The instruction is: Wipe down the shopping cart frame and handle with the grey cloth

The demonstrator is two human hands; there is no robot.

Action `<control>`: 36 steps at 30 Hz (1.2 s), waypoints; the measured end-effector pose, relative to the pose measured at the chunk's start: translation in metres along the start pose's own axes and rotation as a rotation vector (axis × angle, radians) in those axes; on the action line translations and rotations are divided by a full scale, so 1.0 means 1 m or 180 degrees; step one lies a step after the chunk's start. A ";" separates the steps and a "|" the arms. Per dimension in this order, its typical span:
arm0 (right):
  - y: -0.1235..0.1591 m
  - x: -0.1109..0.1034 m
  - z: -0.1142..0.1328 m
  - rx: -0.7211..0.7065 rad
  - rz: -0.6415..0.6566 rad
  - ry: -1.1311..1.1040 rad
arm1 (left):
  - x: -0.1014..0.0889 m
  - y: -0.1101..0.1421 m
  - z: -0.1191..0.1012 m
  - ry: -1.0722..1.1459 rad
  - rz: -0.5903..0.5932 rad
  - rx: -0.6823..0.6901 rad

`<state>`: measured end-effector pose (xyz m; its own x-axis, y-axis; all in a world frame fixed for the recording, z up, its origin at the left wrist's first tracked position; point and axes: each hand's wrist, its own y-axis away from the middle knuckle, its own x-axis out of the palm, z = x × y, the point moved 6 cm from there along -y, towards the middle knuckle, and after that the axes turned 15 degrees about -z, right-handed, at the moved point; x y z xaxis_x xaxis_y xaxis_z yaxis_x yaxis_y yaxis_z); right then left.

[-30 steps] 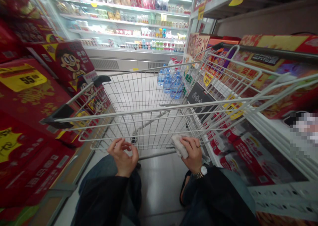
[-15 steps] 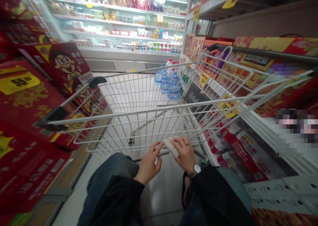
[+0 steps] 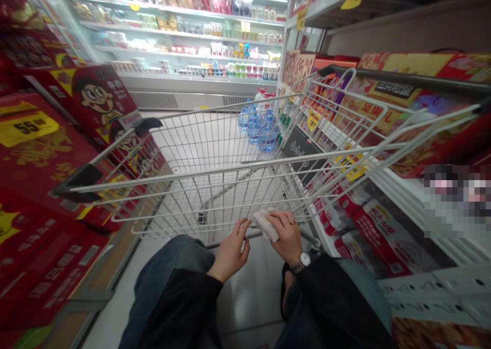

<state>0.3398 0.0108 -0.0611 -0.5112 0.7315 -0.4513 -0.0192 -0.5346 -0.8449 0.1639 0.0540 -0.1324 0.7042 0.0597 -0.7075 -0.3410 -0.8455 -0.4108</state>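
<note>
L hand (image 3: 231,251) fwd w/ fingers loosely bent, thumb apart; R hand (image 3: 287,238) nearby, fingers curled in grip.

The cloth (image 3: 264,223) is off-white, the cart (image 3: 276,161) grey.

Lit display case (image 3: 192,94), tiled floor (image 3: 251,298)

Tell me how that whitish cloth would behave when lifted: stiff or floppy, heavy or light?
Probably floppy: the cloth looks soft and bunched in the right hand. Likely light, being only a small wad. Rolling seems unlikely, given its uneven, flattish shape.
</note>
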 end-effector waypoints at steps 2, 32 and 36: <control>-0.001 -0.010 -0.005 -0.0002 -0.0330 0.0031 | 0.001 0.000 0.001 -0.0039 0.0017 -0.0017; 0.002 -0.032 -0.031 0.0173 -0.0530 0.0312 | 0.003 0.000 0.001 -0.0128 0.0048 -0.0057; 0.008 -0.007 -0.027 0.0358 0.0410 0.0259 | 0.003 0.000 0.002 -0.0113 0.0028 -0.0043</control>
<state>0.3659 0.0127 -0.0727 -0.4445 0.6834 -0.5792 -0.0564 -0.6666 -0.7433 0.1645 0.0552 -0.1361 0.6786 0.0708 -0.7311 -0.3385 -0.8532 -0.3968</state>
